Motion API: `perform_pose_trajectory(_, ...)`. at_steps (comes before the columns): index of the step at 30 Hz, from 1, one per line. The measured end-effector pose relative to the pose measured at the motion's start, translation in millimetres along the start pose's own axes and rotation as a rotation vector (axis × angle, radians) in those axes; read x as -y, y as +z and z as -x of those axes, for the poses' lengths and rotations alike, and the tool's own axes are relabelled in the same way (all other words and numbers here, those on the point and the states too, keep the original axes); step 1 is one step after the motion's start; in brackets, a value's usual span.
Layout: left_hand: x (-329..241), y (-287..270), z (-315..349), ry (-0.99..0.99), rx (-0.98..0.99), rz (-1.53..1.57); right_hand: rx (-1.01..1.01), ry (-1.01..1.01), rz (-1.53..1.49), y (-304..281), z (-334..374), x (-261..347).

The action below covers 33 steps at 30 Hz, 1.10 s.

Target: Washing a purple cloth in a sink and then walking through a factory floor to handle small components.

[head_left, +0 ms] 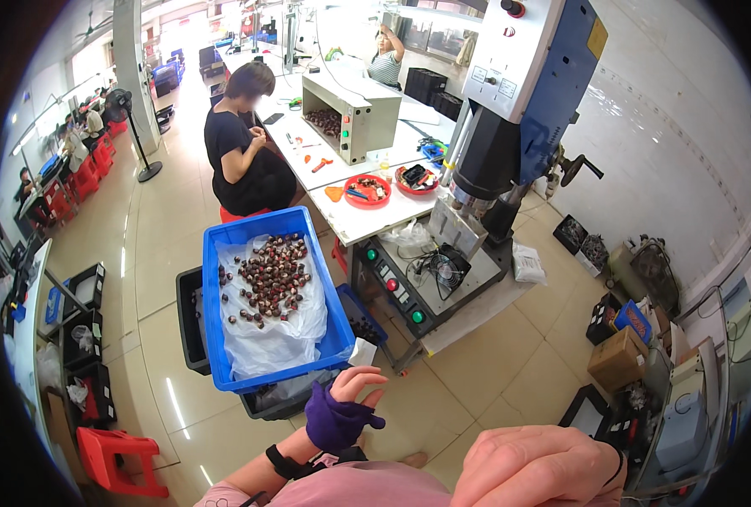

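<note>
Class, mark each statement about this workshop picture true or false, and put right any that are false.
1. The blue crate is lined with white plastic and holds small dark brown parts. True.
2. The left hand grips a red stool. False: it is raised with fingers spread, holding nothing; the red stool stands apart on the floor to the left.
3. The left hand wears a purple fingerless glove. True.
4. The right hand rests inside the blue crate. False: it is low at the picture's bottom edge, far from the crate.
5. A person in black sits at the white table. True.
</note>
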<state>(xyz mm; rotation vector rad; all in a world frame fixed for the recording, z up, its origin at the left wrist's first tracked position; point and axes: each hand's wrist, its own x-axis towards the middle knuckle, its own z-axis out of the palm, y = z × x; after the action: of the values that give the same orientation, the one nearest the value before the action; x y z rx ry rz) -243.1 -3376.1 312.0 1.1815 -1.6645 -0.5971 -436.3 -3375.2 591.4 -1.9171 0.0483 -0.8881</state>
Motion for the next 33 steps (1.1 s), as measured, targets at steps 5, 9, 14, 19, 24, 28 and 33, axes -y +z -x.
perform_pose_trajectory(5,-3,-3,3,-0.010,-0.011,-0.009,0.048,0.003,0.032,-1,-1,2)
perform_pose_trajectory(9,-3,-2,2,0.001,-0.013,-0.009,0.043,-0.015,0.037,0,-1,0)
perform_pose_trajectory(14,-4,-3,1,0.029,-0.021,-0.032,0.029,-0.023,0.022,0,2,-4)
perform_pose_trajectory(19,-4,-4,1,0.026,-0.017,-0.034,0.036,-0.011,0.014,1,1,-3)
perform_pose_trajectory(24,-2,-6,2,0.013,-0.021,-0.043,0.057,0.001,0.029,-1,1,-5)
perform_pose_trajectory(28,-2,-5,-1,0.007,-0.016,-0.031,0.041,0.014,0.035,-3,-2,-4)
perform_pose_trajectory(33,0,-4,-3,0.013,-0.020,-0.045,0.063,0.001,0.041,-8,1,-10)
